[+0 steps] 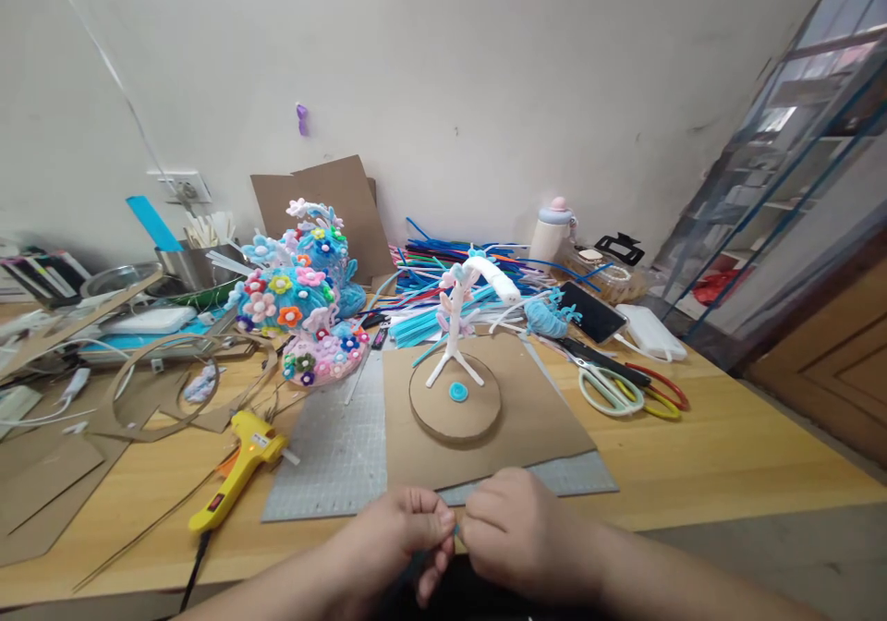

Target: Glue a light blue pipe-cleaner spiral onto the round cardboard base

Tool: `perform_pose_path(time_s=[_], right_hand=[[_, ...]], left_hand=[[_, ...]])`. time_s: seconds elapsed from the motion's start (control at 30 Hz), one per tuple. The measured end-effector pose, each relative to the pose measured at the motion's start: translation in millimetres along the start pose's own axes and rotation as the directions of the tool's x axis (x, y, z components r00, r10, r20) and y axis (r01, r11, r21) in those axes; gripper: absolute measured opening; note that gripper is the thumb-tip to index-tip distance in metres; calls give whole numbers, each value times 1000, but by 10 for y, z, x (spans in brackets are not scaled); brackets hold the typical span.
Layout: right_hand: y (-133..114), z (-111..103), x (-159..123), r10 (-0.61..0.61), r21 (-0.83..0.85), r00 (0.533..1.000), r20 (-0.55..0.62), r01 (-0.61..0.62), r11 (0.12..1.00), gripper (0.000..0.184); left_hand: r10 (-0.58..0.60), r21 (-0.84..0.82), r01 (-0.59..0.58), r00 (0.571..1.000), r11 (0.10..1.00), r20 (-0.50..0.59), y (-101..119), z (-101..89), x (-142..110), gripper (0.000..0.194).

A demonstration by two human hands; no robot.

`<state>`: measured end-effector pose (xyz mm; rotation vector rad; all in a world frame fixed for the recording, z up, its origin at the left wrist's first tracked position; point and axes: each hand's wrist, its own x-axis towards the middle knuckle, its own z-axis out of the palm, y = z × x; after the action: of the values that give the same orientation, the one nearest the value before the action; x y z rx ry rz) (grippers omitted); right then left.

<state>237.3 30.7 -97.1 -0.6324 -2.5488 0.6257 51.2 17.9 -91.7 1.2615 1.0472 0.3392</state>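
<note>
Nearest you, at the bench [693, 473] edge, the blue strand [456, 529] sits btwn your hands: left hand [406, 524] pinching it, fingers nearly together; right hand [509, 524] curled tight, apparently gripping it too (fingertips hidden). Best keep tension even, moves small. Beyond, mind the blue coil [458, 392] on the cardboard disc [478, 416], nr the white frame [454, 334].

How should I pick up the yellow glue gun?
I'd take the glue gun by its handle, coming from the near side with the left hand, the closer one. It's lying down, its long handle slanting toward the near side, the cord trailing from that end.
</note>
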Motion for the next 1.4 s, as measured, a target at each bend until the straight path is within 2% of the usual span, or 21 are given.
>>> perform_pose_path(time_s=[0.07,0.13,0.2,0.23,0.33,0.4,0.43,0.5,0.57,0.6,0.7,0.77,0.83,0.9,0.97,1.03,1.13,1.2,1.27,1.33,1.4], right_hand=[[3,-18,9,262,278,962,78,-274,921,17],[0,-13,19,490,631,790,370,-600,492,23],[10,6,23,390,708,639,664,-705,-50,28],[19,17,23,283,676,616,735,-697,-239,27],[40,49,29,145,612,630,763,-632,-475,17],[32,69,38,248,685,646,722,-616,-389,15],[24,77,41,351,758,675,649,-616,-216,12],[13,83,40,466,770,793,392,-560,305,12],[21,68,26,323,532,940,115,-332,778,20],[32,53,18,189,362,982,24,-185,914,23],[75,-3,21,1,69,997,-71,4,998,24],[102,-32,53,252,318,965,69,-261,912,20],[130,-46,96,433,637,798,419,-598,486,26],[160,-45,128,333,676,640,692,-737,10,33],[182,-34,140,180,600,573,800,-747,-288,30],[180,-17,137,99,549,569,816,-711,-440,21],[127,15,125,193,655,648,737,-613,-442,14],[80,35,115,335,764,687,645,-588,-265,16],[46,42,97,473,801,777,415,-559,216,14],[30,28,70,341,478,933,117,-354,804,12],[26,1,42,66,49,997,32,-68,996,12]], left_hand=[[9,-7,-9,999,1000,-32,-30,5,15,52],[34,18,-33,996,999,-80,-30,8,8,53],[67,61,-59,989,996,-132,4,6,-16,49],[85,85,-72,984,994,-157,30,3,-30,46],[133,140,-104,966,985,-221,97,-12,-60,38],[138,141,-106,961,984,-239,104,-20,-59,36],[126,127,-98,964,987,-235,93,-22,-52,37],[70,66,-58,978,996,-195,55,-20,-30,42],[-6,-22,4,993,1000,-120,16,-15,-6,47],[-39,-66,34,996,997,-81,5,-14,3,48],[-73,-157,68,997,985,-25,12,-27,13,50],[-50,-174,43,998,984,-41,32,-46,11,51],[-20,-162,9,997,987,-71,41,-61,10,54],[5,-133,-18,995,991,-102,35,-65,13,56],[28,-101,-42,990,994,-135,23,-59,17,57],[51,-69,-64,984,996,-172,17,-55,16,56],[79,-25,-87,973,996,-216,25,-64,6,53],[83,-15,-88,972,996,-219,23,-73,4,53],[67,-27,-73,980,997,-187,4,-76,10,55],[35,-45,-41,992,998,-125,-28,-74,23,55],[3,-46,-6,998,999,-59,-59,-74,32,54]])
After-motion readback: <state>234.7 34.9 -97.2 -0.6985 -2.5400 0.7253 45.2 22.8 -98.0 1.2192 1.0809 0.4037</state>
